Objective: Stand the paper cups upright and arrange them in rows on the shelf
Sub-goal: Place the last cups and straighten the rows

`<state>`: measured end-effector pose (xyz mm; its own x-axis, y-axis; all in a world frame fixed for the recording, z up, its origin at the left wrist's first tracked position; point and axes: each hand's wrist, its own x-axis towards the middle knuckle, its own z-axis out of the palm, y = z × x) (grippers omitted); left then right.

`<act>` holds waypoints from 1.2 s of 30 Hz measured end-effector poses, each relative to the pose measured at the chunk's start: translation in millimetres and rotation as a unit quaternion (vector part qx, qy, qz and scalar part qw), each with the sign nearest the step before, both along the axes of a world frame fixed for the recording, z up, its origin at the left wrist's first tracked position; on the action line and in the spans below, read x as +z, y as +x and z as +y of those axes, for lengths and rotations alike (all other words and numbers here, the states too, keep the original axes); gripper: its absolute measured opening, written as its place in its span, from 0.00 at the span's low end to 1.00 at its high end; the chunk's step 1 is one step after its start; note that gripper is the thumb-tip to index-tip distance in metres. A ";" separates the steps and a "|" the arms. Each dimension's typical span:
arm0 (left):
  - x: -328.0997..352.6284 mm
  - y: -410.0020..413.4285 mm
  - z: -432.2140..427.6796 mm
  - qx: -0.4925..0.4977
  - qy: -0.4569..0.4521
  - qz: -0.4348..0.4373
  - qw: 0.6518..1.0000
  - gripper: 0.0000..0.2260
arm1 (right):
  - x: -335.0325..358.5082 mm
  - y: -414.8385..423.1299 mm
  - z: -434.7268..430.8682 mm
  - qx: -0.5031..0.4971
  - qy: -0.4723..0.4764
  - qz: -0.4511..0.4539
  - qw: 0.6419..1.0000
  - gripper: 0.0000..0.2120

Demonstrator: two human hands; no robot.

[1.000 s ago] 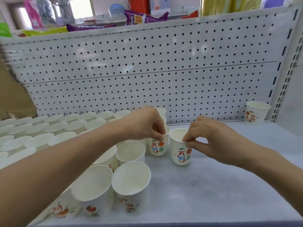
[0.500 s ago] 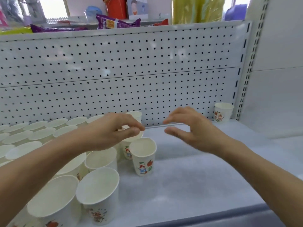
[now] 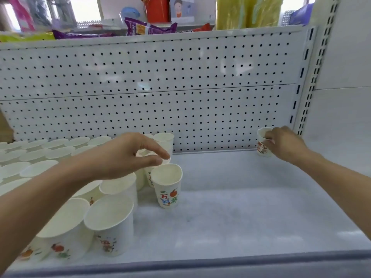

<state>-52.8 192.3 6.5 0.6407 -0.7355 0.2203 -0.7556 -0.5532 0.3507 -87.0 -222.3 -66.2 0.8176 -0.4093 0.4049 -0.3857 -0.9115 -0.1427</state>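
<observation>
The lone paper cup [image 3: 263, 146] stands upright in the shelf's [image 3: 241, 197] back right corner. The right hand [image 3: 285, 144] has just left the rows of cups [image 3: 40, 167] and now curls its fingers round the cup's side, seemingly the last stray. The left hand [image 3: 128, 155] hovers over the rows, fingers loosely apart and empty.

I note right hand [image 3: 286, 144] gripping a white printed paper cup [image 3: 261, 149] on the white shelf [image 3: 241, 197], back right; left hand [image 3: 128, 155] hovers, fingers relaxed, above cup rows [image 3: 60, 151].
</observation>
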 end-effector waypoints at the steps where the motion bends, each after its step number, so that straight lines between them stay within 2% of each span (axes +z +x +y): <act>1: 1.1 -3.0 1.9 0.007 -0.010 -0.001 1.000 0.06 | 1.6 -4.6 9.6 0.030 0.000 -0.010 0.999 0.12; 6: 5.4 -20.5 24.7 0.028 -0.053 -0.008 0.998 0.09 | 27.6 -53.1 89.2 0.221 0.113 -0.050 0.967 0.08; 11: -2.5 -54.2 50.2 0.052 -0.090 -0.053 0.993 0.21 | 32.1 -106.6 184.3 0.376 0.118 -0.063 0.917 0.10; 14: -23.7 -73.6 64.6 0.061 -0.023 -0.096 0.993 0.32 | 14.6 -108.9 221.2 0.437 0.080 -0.017 0.896 0.08; 17: -41.2 -83.2 76.2 0.048 0.072 -0.133 0.987 0.42 | -1.8 -105.0 239.8 0.469 0.070 -0.015 0.880 0.05; 20: -52.1 -82.8 85.1 0.038 0.098 -0.176 0.979 0.43 | -4.3 -109.1 250.0 0.471 0.096 -0.009 0.877 0.03; 22: -57.1 -81.2 89.3 0.023 0.089 -0.195 0.976 0.40 | -0.9 -113.0 254.9 0.451 0.136 -0.022 0.882 0.07; 24: -60.8 -79.8 92.7 0.019 0.086 -0.200 0.976 0.38 | 5.5 -111.0 257.5 0.406 0.205 -0.072 0.888 0.12; 27: -66.4 -78.4 96.2 0.019 0.077 -0.200 0.977 0.37 | 13.1 -90.3 254.8 0.311 0.279 -0.105 0.902 0.13; 31: -70.9 -81.0 98.3 0.015 0.056 -0.196 0.979 0.33 | 24.1 -52.2 254.4 0.201 0.325 -0.025 0.924 0.16; 34: -74.4 -80.3 98.2 0.017 0.049 -0.203 0.978 0.29 | 31.1 -32.9 261.1 0.156 0.315 0.057 0.935 0.11; 36: -75.2 -78.2 98.7 0.023 0.046 -0.210 0.976 0.28 | 32.1 -26.3 264.7 0.152 0.310 0.078 0.935 0.07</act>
<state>-131.0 291.1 -68.7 0.5413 -0.7366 0.4055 -0.7952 -0.6052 -0.0380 -113.3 42.4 -34.1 0.9641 -0.2637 0.0326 -0.1817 -0.7439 -0.6431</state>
